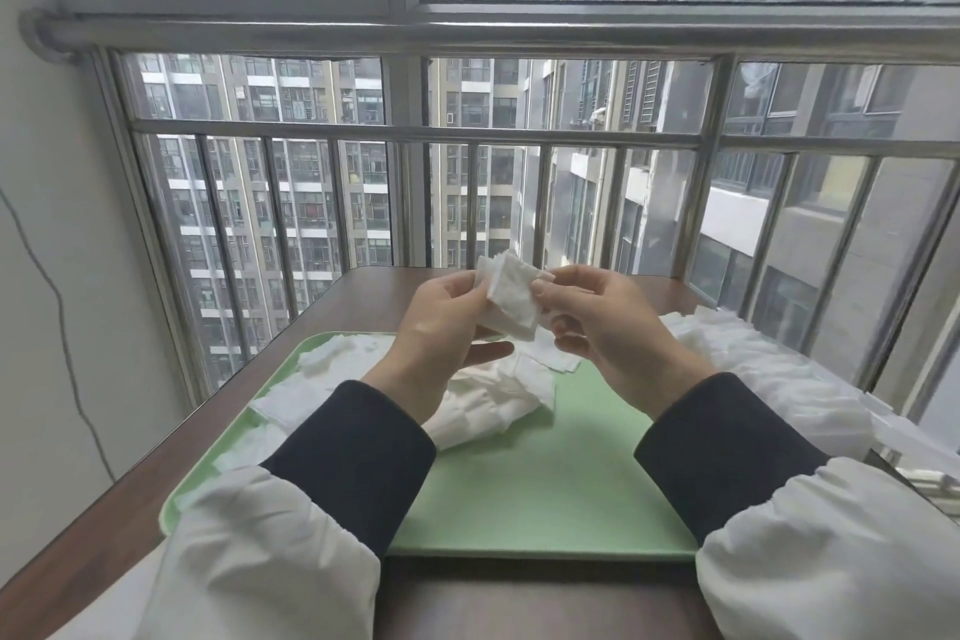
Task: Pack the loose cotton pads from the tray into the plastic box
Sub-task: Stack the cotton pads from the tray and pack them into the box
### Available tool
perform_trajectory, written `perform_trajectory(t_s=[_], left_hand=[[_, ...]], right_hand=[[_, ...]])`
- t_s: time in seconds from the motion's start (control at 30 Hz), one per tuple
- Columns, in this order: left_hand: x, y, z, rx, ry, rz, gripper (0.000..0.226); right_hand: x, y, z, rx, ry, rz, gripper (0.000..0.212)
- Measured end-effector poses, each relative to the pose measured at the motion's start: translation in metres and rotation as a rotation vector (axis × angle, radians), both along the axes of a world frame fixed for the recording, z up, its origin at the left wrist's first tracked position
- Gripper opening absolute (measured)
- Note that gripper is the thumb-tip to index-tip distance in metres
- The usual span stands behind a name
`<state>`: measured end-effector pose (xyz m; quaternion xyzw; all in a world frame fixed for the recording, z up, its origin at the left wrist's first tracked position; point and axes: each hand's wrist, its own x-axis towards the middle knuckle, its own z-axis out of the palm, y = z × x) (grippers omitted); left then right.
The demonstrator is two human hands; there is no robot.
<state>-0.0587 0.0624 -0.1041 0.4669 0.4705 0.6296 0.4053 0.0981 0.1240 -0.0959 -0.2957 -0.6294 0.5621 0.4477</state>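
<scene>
Head view: left hand (441, 322) and right hand (602, 312) pinch pads (511, 299) over tray (545, 483) on brown table (519, 598).

The stack of white square cotton pads (511, 299) looks soft, matt and faintly quilted, as do the loose white cotton pads (498, 395). The pale green rectangular plastic tray (545, 499) is smooth with a dull sheen. The dark brown wood-grain table (519, 603) is smooth, slightly glossy. The silver metal window railing (311, 130) shines. The white cloth oversleeves (270, 551) look smooth, the black cuffs (358, 447) matt
</scene>
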Motion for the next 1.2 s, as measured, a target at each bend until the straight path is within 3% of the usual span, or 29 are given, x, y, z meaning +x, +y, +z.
perform_trajectory(t_s=[0.17, 0.23, 0.37, 0.43, 0.5, 0.6, 0.67, 0.8, 0.9, 1.0, 1.1, 1.2], left_hand=[[0.001, 0.000, 0.004, -0.076, -0.066, 0.025, 0.041], [0.001, -0.001, 0.002, -0.040, 0.016, 0.005, 0.034], [-0.002, 0.001, -0.003, -0.003, 0.047, 0.120, 0.011], [-0.005, 0.002, -0.002, -0.005, 0.006, 0.175, 0.012], [-0.006, 0.002, -0.001, 0.003, -0.018, 0.196, 0.012], [-0.005, 0.003, -0.002, 0.012, -0.005, 0.214, 0.012], [-0.004, 0.003, -0.003, 0.012, 0.003, 0.215, 0.012], [-0.005, 0.003, -0.001, 0.013, -0.008, 0.213, 0.012], [-0.006, 0.002, -0.002, 0.000, 0.007, 0.230, 0.012], [-0.008, 0.003, -0.002, -0.027, 0.019, 0.253, 0.012], [-0.008, 0.004, -0.003, -0.044, 0.014, 0.266, 0.015], [-0.007, 0.003, -0.003, -0.047, -0.008, 0.255, 0.012]], right_hand=[[-0.002, 0.000, -0.003, 0.052, -0.063, -0.081, 0.010], [-0.002, 0.001, -0.005, 0.114, -0.104, -0.125, 0.015], [-0.001, 0.007, -0.007, 0.399, -0.465, -0.322, 0.015], [0.002, 0.009, -0.008, 0.451, -0.703, -0.257, 0.011], [0.005, 0.007, -0.009, 0.461, -0.879, -0.176, 0.023], [0.006, 0.005, -0.011, 0.471, -1.011, -0.118, 0.045], [0.006, 0.005, -0.013, 0.475, -1.039, -0.110, 0.042], [0.006, 0.007, -0.014, 0.514, -1.020, -0.124, 0.009], [0.007, 0.009, -0.012, 0.551, -0.932, -0.227, 0.012], [0.008, 0.008, -0.004, 0.458, -0.614, -0.278, 0.016], [0.008, 0.002, 0.003, 0.291, -0.205, -0.140, 0.019], [0.008, -0.002, 0.008, 0.239, -0.058, -0.022, 0.023]])
